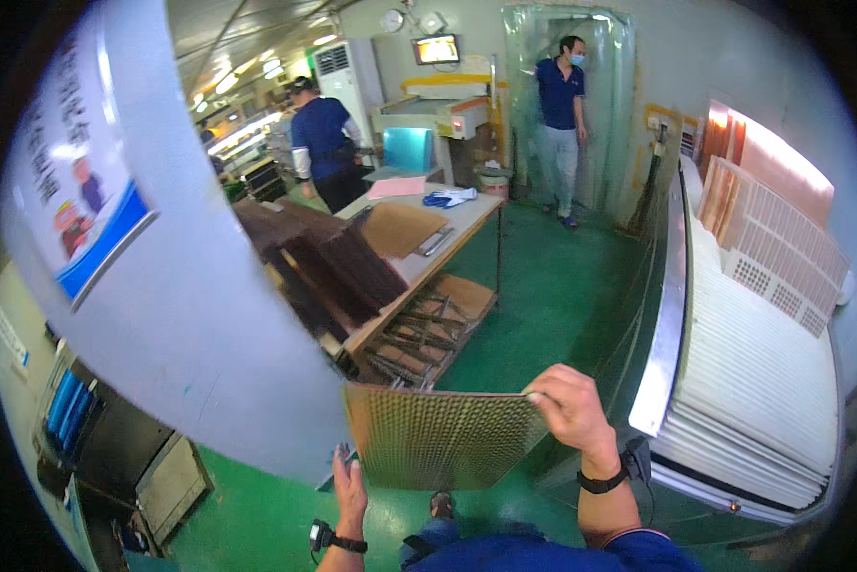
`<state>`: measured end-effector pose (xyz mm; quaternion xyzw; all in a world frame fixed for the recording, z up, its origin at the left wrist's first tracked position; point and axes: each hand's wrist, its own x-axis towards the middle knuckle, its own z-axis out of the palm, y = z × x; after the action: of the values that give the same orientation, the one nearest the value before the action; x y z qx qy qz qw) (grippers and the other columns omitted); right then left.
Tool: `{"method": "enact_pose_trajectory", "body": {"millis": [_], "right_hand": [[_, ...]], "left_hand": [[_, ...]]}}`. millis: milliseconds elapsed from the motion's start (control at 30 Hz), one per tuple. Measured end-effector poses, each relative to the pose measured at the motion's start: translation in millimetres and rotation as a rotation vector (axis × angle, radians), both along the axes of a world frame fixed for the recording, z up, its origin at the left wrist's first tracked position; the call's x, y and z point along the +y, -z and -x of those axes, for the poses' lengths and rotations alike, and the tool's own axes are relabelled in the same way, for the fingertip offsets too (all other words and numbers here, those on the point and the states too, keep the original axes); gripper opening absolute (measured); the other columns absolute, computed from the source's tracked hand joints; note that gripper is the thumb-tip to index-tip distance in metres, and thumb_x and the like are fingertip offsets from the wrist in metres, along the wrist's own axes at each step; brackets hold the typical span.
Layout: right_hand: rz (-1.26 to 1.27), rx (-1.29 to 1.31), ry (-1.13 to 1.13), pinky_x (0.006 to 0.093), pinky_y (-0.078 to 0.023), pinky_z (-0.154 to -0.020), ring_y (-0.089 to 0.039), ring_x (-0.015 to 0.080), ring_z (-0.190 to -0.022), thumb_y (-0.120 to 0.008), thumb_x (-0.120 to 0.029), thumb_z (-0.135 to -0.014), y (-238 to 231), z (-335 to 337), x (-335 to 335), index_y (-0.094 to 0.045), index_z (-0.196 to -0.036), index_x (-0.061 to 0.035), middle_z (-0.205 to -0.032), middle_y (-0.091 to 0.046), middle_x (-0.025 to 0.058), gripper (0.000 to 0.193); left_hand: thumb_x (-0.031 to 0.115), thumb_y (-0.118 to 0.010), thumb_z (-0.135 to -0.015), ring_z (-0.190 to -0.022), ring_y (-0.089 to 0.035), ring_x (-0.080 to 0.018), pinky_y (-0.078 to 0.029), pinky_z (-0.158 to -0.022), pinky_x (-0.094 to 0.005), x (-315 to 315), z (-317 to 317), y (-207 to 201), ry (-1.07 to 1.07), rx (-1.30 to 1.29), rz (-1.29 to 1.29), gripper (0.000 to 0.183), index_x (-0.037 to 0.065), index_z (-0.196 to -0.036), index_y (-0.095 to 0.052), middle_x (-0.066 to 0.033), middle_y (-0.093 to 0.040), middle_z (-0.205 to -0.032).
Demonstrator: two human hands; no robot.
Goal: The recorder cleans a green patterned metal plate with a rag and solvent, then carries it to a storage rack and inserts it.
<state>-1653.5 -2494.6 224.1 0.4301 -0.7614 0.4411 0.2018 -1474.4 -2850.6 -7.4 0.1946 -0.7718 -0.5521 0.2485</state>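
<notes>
Now, right hand (571, 410): is pinching the dotted panel (443, 439) by its upper right corner.
Left hand (349, 491): is sitting beside the lower left edge, fingers apart, contact unclear.

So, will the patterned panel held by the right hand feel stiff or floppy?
The patterned panel is probably fairly stiff: its top edge looks nearly straight beyond the right hand. It appears thin, so perhaps light for its size.
</notes>
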Motion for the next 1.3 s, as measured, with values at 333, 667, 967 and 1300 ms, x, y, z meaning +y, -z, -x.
{"method": "enact_pose_trajectory", "body": {"millis": [333, 667, 967, 1300], "right_hand": [[0.577, -0.423, 0.773, 0.0236, -0.04, -0.062, -0.05, 0.0072, -0.068, -0.057, -0.008, -0.09, -14, 192, 50, -0.064, -0.088, 0.0061, -0.073, -0.059, 0.0004, 0.016], [0.875, -0.429, 1.01, 0.0197, -0.035, -0.057, -0.044, 0.0036, -0.063, -0.055, -0.015, -0.094, 45, 429, 145, -0.065, -0.092, 0.006, -0.075, -0.057, -0.0042, 0.023], [0.995, -0.662, 0.741, 0.0218, -0.028, -0.044, -0.039, 0.0046, -0.049, -0.05, -0.021, -0.097, 131, 698, 108, -0.064, -0.093, -0.0004, -0.062, -0.048, -0.005, 0.025], [0.497, -0.847, 0.461, 0.0307, -0.044, -0.089, -0.056, 0.0169, -0.104, -0.058, -0.025, -0.093, 140, 969, 32, -0.055, -0.125, 0.0022, -0.123, -0.058, 0.0109, 0.042]], "left_hand": [[0.059, -0.038, -0.093, -0.141, -0.017, -0.0332, -0.014, -0.113, -0.0478, 40, 355, 23, 0.3, -0.244, -1.016, 0.083, 0.001, -0.147, -0.013, -0.0211, -0.018, -0.152], [0.02, -0.051, -0.097, -0.085, -0.056, -0.0119, -0.047, -0.076, -0.0279, 79, 696, -36, 0.201, -0.037, -0.668, 0.024, 0.0, -0.105, -0.059, -0.0028, -0.061, -0.092], [0.017, -0.056, -0.094, -0.06, -0.053, -0.0076, -0.041, -0.049, -0.0233, 3, 910, -127, 0.205, 0.039, -0.552, 0.015, 0.002, -0.092, -0.06, -0.0007, -0.059, -0.076], [0.006, -0.053, -0.092, -0.073, -0.061, -0.0131, -0.049, -0.068, -0.0262, -109, 1053, -159, -0.003, 0.318, -0.581, 0.012, -0.001, -0.095, -0.062, -0.0057, -0.064, -0.087]]}}
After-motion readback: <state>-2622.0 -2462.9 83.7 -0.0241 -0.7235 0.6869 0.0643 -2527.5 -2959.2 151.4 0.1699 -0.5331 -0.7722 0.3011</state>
